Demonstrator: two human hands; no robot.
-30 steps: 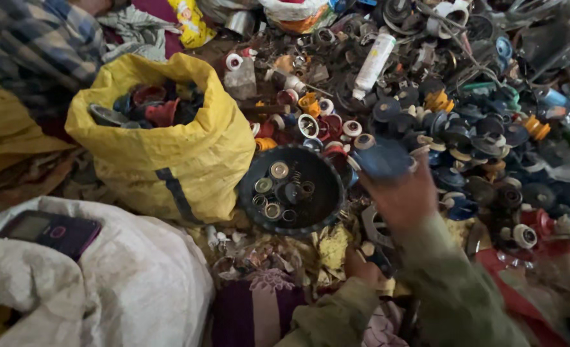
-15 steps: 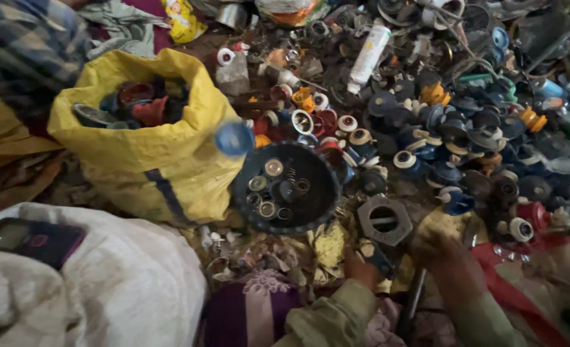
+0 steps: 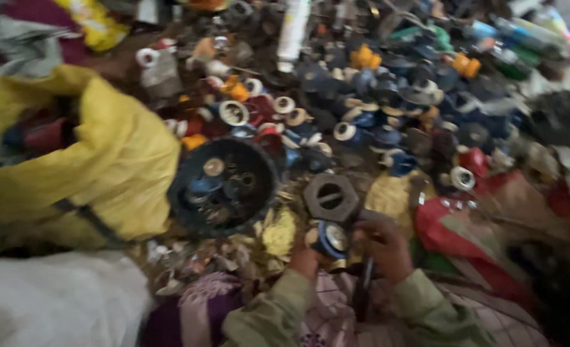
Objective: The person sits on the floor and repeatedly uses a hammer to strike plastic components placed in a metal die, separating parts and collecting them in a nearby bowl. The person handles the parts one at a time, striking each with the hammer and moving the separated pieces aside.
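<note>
The picture is blurred. Both hands are low in the middle, close together. My left hand [image 3: 305,258] grips a small blue round part [image 3: 331,239] with a pale centre. My right hand [image 3: 382,247] is closed around a dark thin tool [image 3: 366,289] that points down toward me, its top near the blue part. Just above them lies a grey hexagonal nut-shaped piece [image 3: 331,196]. A black round bowl [image 3: 224,186] holding several small parts sits to the upper left.
A yellow sack [image 3: 115,160] with red and dark parts inside stands at the left. A white sack [image 3: 53,302] lies at the lower left. A heap of blue, white and orange scrap parts [image 3: 388,109] covers the ground behind. Red cloth [image 3: 465,231] lies at the right.
My right hand has pulled back from the heap to beside my left hand. A blue piece flew toward the yellow sack. The camera has moved closer and right.
</note>
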